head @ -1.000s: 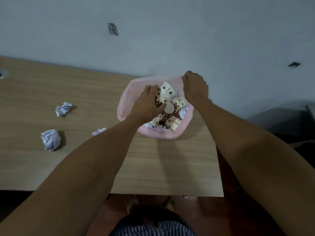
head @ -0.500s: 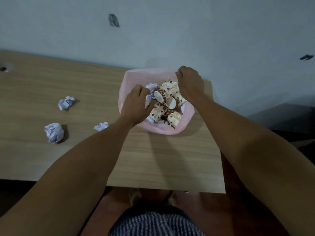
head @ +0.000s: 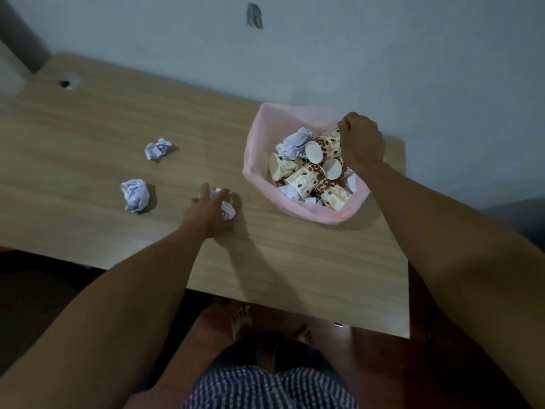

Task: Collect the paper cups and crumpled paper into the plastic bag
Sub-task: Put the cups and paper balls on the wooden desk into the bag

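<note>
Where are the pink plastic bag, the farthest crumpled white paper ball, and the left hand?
pink plastic bag [head: 259, 137]: head view, bare left wall.
farthest crumpled white paper ball [head: 157, 148]: head view, its middle.
left hand [head: 208, 212]: head view, back of hand.
</note>
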Available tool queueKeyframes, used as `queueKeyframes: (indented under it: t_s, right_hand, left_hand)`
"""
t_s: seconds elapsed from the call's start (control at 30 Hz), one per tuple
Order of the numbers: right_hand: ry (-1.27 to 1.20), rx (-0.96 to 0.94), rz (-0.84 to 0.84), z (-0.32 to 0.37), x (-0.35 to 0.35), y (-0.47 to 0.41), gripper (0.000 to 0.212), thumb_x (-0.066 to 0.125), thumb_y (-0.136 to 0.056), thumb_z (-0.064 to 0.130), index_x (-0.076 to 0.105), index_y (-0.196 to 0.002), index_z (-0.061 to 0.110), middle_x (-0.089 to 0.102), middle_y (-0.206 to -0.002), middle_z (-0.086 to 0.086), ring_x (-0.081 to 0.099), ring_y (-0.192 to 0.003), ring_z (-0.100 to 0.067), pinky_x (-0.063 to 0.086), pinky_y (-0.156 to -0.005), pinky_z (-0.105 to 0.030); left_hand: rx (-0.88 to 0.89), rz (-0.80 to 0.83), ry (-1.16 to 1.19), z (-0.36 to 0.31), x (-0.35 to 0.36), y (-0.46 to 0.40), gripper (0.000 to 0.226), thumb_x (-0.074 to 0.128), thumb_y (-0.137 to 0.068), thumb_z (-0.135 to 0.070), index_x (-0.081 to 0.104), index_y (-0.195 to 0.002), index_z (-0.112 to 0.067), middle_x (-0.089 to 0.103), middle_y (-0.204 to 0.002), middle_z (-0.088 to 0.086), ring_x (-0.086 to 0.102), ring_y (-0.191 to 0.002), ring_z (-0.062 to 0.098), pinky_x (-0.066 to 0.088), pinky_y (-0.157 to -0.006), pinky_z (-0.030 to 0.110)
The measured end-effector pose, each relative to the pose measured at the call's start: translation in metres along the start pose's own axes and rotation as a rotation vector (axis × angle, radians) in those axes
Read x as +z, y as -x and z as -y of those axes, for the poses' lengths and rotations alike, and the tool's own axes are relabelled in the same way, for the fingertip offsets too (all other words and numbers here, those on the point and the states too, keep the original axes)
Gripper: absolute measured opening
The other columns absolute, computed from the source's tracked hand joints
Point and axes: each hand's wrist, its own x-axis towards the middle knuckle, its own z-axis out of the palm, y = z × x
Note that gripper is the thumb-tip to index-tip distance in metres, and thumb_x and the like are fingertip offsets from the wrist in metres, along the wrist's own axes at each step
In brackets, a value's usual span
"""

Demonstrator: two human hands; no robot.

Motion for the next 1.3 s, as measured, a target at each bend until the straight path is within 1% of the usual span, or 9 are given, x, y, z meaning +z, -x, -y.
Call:
queueKeyframes:
  t_s: [0.07,0.23,0.37,0.57,0.83,0.93,1.1,1.2,1.3]
  right_hand:
    - [0.000,0.002,-0.004,-0.001,0.000,0.001,0.030,0.039,-0.107,0.029,0.061,-0.103,0.009,0.066,-0.106,-0.014,0.062,-0.097,-0.036,0.043,-0.075,-0.038]
    - [-0.033,0.008,0.014,-0.007,-0.013,-0.002,0.026,0.044,-0.106,0.027,0.061,-0.096,0.009,0.066,-0.101,-0.013,0.061,-0.095,-0.034,0.046,-0.075,-0.039]
    - [-0.148,0.011,0.036,-0.016,-0.026,-0.008,0.023,0.052,-0.102,0.028,0.063,-0.089,0.013,0.068,-0.099,-0.010,0.063,-0.092,-0.030,0.046,-0.076,-0.036]
    - [-0.178,-0.063,0.070,-0.038,-0.037,-0.011,0.025,0.055,-0.101,0.024,0.067,-0.091,0.005,0.067,-0.093,-0.012,0.061,-0.086,-0.028,0.049,-0.075,-0.038]
    - [-0.185,-0.144,0.101,-0.062,-0.037,-0.012,0.027,0.052,-0.101,0.027,0.068,-0.093,0.006,0.066,-0.093,-0.012,0.061,-0.087,-0.028,0.051,-0.077,-0.041]
    - [-0.185,-0.160,0.098,-0.068,-0.037,-0.013,0.028,0.051,-0.102,0.026,0.067,-0.094,0.005,0.064,-0.095,-0.013,0.061,-0.088,-0.030,0.051,-0.076,-0.041]
    - [-0.214,-0.169,0.058,-0.072,-0.033,-0.014,0.027,0.049,-0.104,0.025,0.067,-0.100,0.006,0.058,-0.107,-0.015,0.059,-0.097,-0.030,0.051,-0.081,-0.042]
    - [-0.220,-0.174,0.066,-0.069,-0.028,-0.013,0.025,0.045,-0.105,0.025,0.061,-0.105,0.006,0.058,-0.110,-0.015,0.058,-0.100,-0.032,0.048,-0.082,-0.042]
    - [-0.181,-0.146,0.064,-0.065,-0.023,-0.010,0.024,0.039,-0.107,0.026,0.055,-0.109,0.009,0.062,-0.106,-0.012,0.058,-0.096,-0.033,0.043,-0.076,-0.041]
  left_hand:
    - [0.030,-0.100,0.041,-0.005,0.007,0.001,0.052,0.066,-0.088,-0.039,0.051,-0.135,-0.025,0.033,-0.139,0.013,0.053,-0.119,0.045,0.048,-0.094,0.050]
    - [0.362,-0.354,0.073,-0.045,-0.018,0.005,0.072,0.068,-0.087,-0.039,0.032,-0.147,-0.022,0.048,-0.138,0.007,0.060,-0.111,0.036,0.055,-0.079,0.047]
    - [0.542,-0.379,0.054,-0.101,-0.045,-0.002,0.056,0.065,-0.090,-0.045,0.038,-0.135,-0.023,0.063,-0.128,0.003,0.066,-0.101,0.038,0.052,-0.074,0.042]
    - [0.767,-0.248,0.070,-0.184,-0.025,-0.018,0.055,0.063,-0.096,-0.039,0.041,-0.143,-0.022,0.040,-0.147,0.006,0.062,-0.108,0.036,0.050,-0.071,0.038]
    - [0.779,-0.302,-0.116,-0.202,0.023,-0.018,0.071,0.061,-0.093,-0.055,0.030,-0.155,-0.041,0.010,-0.168,0.005,0.061,-0.122,0.031,0.058,-0.070,0.042]
    - [0.617,-0.384,-0.055,-0.192,0.015,-0.012,0.062,0.053,-0.095,-0.058,0.038,-0.149,-0.031,0.030,-0.157,0.006,0.057,-0.123,0.030,0.056,-0.085,0.048]
    - [0.050,-0.761,0.213,-0.157,-0.005,-0.017,0.025,0.063,-0.090,-0.038,0.065,-0.100,-0.015,0.048,-0.126,0.017,0.054,-0.111,0.037,0.050,-0.090,0.047]
    - [-0.162,-0.655,0.342,-0.135,-0.003,-0.029,0.023,0.068,-0.088,-0.038,0.072,-0.104,-0.023,0.042,-0.146,0.022,0.034,-0.141,0.036,0.033,-0.112,0.039]
    - [-0.137,-0.389,0.520,-0.124,0.003,-0.045,0.049,0.067,-0.087,-0.047,0.066,-0.128,-0.021,0.066,-0.122,0.018,0.037,-0.143,0.021,0.020,-0.116,0.021]
